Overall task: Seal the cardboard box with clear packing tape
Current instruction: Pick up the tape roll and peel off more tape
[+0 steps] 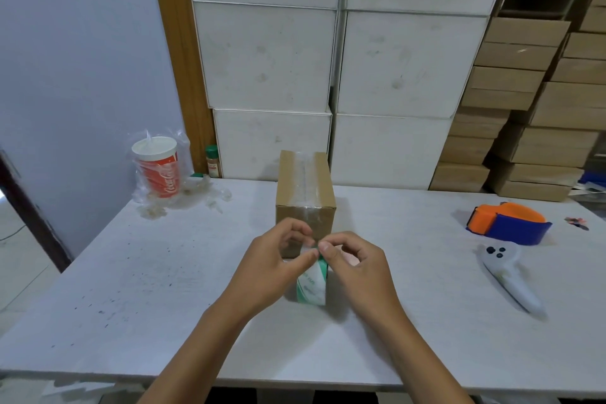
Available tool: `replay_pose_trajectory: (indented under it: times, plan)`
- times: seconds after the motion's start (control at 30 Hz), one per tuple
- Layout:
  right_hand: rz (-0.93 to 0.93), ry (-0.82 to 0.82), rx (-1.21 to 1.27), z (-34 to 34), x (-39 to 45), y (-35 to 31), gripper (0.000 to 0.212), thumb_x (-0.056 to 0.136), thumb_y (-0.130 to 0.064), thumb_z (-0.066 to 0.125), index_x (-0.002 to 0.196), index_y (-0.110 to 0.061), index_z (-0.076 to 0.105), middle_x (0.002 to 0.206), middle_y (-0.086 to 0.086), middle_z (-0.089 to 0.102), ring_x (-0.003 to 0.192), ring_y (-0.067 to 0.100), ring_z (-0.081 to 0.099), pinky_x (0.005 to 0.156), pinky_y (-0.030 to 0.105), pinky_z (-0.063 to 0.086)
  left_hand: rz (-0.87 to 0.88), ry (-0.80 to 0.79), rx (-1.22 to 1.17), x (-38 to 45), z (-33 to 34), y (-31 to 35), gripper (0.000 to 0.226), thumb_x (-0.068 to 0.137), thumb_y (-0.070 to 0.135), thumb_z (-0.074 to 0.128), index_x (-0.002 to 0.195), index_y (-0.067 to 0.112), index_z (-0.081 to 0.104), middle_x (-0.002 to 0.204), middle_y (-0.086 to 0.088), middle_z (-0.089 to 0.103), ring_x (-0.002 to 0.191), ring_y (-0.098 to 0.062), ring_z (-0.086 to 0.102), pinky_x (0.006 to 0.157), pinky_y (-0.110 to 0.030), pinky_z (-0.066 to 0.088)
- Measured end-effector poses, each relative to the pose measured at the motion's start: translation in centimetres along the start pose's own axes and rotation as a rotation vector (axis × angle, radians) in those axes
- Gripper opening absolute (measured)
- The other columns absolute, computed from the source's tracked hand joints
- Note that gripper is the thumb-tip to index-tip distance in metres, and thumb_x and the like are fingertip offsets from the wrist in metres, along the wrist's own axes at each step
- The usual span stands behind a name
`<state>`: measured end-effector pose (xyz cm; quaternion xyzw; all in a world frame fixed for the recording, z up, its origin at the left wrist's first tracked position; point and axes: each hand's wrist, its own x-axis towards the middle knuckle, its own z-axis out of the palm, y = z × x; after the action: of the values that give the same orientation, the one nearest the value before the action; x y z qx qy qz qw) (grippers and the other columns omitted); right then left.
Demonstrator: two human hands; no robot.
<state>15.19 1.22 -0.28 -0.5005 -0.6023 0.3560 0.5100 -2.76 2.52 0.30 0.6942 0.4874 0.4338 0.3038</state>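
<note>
Head view: small brown cardboard box [305,197], clear tape along its top seam, upright mid-desk [131,272]. Just in front, left hand [278,267] and right hand [355,267] pinch a green-edged clear tape roll [313,285], fingertips closed on its top edge.

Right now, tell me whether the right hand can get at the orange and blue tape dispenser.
Probably yes. The tape dispenser sits in the open on the table, to the right, with nothing between it and the right hand. But that hand, with the left hand, is busy on the tape roll.
</note>
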Motion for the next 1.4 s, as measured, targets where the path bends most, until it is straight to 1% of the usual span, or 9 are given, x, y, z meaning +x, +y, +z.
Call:
replay_pose_trajectory:
  times: [0.2,0.5,0.63,0.7,0.8,1.0,1.23,1.3,1.4]
  plan:
    - [0.003,0.019,-0.017,0.2,0.1,-0.2,0.015,0.101,-0.021,0.070,0.090,-0.026,0.078,0.092,-0.010,0.079,0.095,0.007,0.073,0.081,0.019,0.056,0.049,0.030,0.046,0.2,0.3,0.0,0.021,0.094,0.037,0.078,0.112,0.031,0.069,0.101,0.020,0.077,0.104,0.005,0.070,0.084,-0.005,0.050]
    - [0.074,0.047,0.032,1.0,0.5,0.1,0.016,0.104,-0.023,0.066,0.090,-0.026,0.075,0.092,-0.010,0.077,0.089,0.009,0.073,0.078,0.023,0.058,0.148,0.131,0.139,-0.9,1.1,0.1,0.042,0.100,0.022,0.071,0.104,0.057,0.048,0.091,0.026,0.073,0.092,0.018,0.067,0.075,0.000,0.046]
    - [0.072,0.048,0.045,1.1,0.5,0.0,0.016,0.104,-0.023,0.066,0.090,-0.025,0.075,0.092,-0.008,0.077,0.090,0.012,0.074,0.082,0.032,0.062,0.225,0.151,0.167,-1.0,1.2,-0.6,0.023,0.098,0.018,0.073,0.108,0.038,0.068,0.098,0.024,0.075,0.096,0.013,0.070,0.078,-0.003,0.050]
    - [0.063,0.036,0.057,1.1,0.4,0.0,0.018,0.104,-0.022,0.066,0.089,-0.027,0.074,0.091,-0.007,0.077,0.091,0.015,0.075,0.082,0.035,0.062,0.229,0.150,0.127,-1.0,1.1,-0.7,0.028,0.096,0.013,0.075,0.118,0.032,0.075,0.100,0.021,0.078,0.097,0.009,0.073,0.080,-0.004,0.051]
    - [0.054,0.029,0.067,1.1,0.1,0.2,0.021,0.104,-0.023,0.066,0.086,-0.032,0.073,0.092,-0.007,0.077,0.092,0.015,0.075,0.080,0.032,0.059,0.216,0.171,0.114,-0.9,1.1,-0.9,0.036,0.095,0.011,0.077,0.126,0.029,0.076,0.100,0.026,0.076,0.098,0.012,0.072,0.079,-0.004,0.052]
    - [0.049,0.013,0.043,0.8,-0.1,0.3,0.018,0.104,-0.026,0.065,0.089,-0.030,0.074,0.094,-0.010,0.076,0.095,0.011,0.074,0.080,0.026,0.058,0.222,0.197,0.137,-1.0,1.4,-1.3,0.020,0.095,0.017,0.077,0.113,0.026,0.079,0.100,0.020,0.080,0.098,0.005,0.074,0.078,-0.009,0.055]
    - [0.056,0.031,0.048,0.4,-0.3,0.4,0.013,0.103,-0.024,0.067,0.092,-0.029,0.074,0.095,-0.012,0.076,0.096,0.007,0.073,0.082,0.027,0.059,0.245,0.191,0.169,-1.1,1.7,-1.2,0.011,0.095,0.022,0.076,0.101,0.032,0.075,0.093,0.031,0.071,0.093,0.003,0.071,0.077,-0.015,0.056]
    - [0.051,0.036,0.060,0.4,-0.3,0.5,0.010,0.101,-0.023,0.070,0.099,-0.032,0.072,0.096,-0.009,0.077,0.098,0.008,0.073,0.087,0.032,0.061,0.247,0.197,0.166,-1.0,1.8,-1.4,0.011,0.095,0.022,0.076,0.100,0.031,0.075,0.092,0.027,0.073,0.093,0.003,0.070,0.078,-0.014,0.055]
    - [0.016,0.050,0.093,0.4,-0.3,0.5,0.031,0.101,-0.020,0.071,0.121,-0.040,0.059,0.095,-0.004,0.079,0.100,0.010,0.074,0.092,0.030,0.058,0.252,0.192,0.170,-1.1,1.8,-1.4,0.014,0.096,0.025,0.074,0.101,0.037,0.071,0.093,0.032,0.069,0.094,0.005,0.068,0.078,-0.016,0.056]
